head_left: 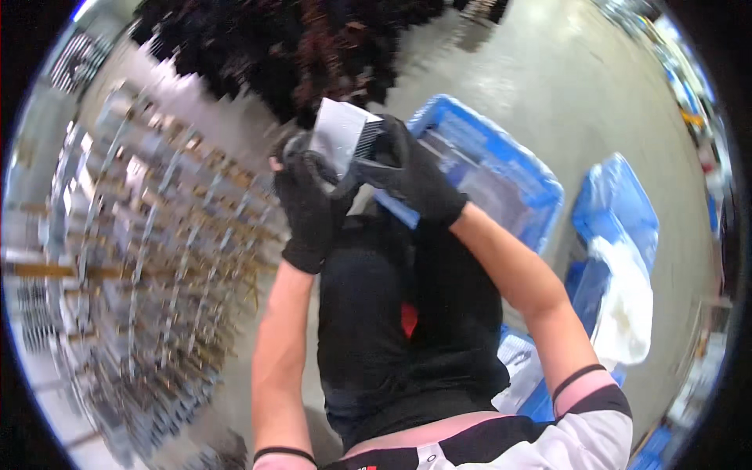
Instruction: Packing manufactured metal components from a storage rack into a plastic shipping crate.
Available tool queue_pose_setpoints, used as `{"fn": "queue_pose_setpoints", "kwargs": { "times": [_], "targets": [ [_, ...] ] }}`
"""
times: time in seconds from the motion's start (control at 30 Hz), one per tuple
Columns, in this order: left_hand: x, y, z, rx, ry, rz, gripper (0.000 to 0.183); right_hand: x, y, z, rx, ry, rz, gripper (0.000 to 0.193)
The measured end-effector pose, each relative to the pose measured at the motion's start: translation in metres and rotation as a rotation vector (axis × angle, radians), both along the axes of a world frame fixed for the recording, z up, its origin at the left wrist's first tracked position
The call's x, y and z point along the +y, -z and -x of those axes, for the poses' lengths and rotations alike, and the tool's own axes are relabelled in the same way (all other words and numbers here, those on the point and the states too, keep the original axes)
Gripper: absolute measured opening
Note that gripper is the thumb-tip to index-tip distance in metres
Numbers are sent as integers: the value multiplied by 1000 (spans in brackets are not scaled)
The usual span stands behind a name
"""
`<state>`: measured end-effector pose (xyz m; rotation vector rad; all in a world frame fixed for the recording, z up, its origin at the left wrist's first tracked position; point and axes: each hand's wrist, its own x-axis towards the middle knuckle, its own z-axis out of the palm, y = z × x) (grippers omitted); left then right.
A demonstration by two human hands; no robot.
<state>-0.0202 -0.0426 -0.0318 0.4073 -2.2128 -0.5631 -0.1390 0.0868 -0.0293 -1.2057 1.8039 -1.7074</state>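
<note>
Both of my hands wear black gloves and meet over my lap, around a pale metal block with a row of thin fins, like a finned heat sink (338, 135). My left hand (307, 196) wraps its left and lower side. On the other side, my right hand (411, 168) grips it by the finned end. The block is tilted, with its smooth, light face turned up. Gloved fingers hide its lower part.
A rack with many metal prongs (157, 235) fills the left side. Ahead lies a dark, jagged mass (298, 47). To the right stand a lined blue crate (554, 196), a smaller blue bin (619, 196) and a white plastic bag (627, 305).
</note>
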Motion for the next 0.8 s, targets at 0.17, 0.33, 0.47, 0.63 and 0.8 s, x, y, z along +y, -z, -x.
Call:
{"fn": "queue_pose_setpoints", "kwargs": {
  "times": [0.17, 0.33, 0.47, 0.63, 0.8],
  "targets": [
    [33, -44, 30, -84, 234, 47, 77, 40, 12, 69, -211, 178, 114, 55],
    [50, -56, 6, -91, 304, 167, 60, 118, 84, 143, 433, 514, -267, 60],
    [52, -47, 0, -392, 297, -182, 48, 149, 190, 164, 624, 360, -654, 64],
    [54, -40, 9, -431, 318, -236, 44, 144, 262, 179, 622, 252, -892, 64],
    [48, -35, 9, -441, 269, -371, 50, 111, 275, 187, 619, 359, -997, 51]
  ]
}}
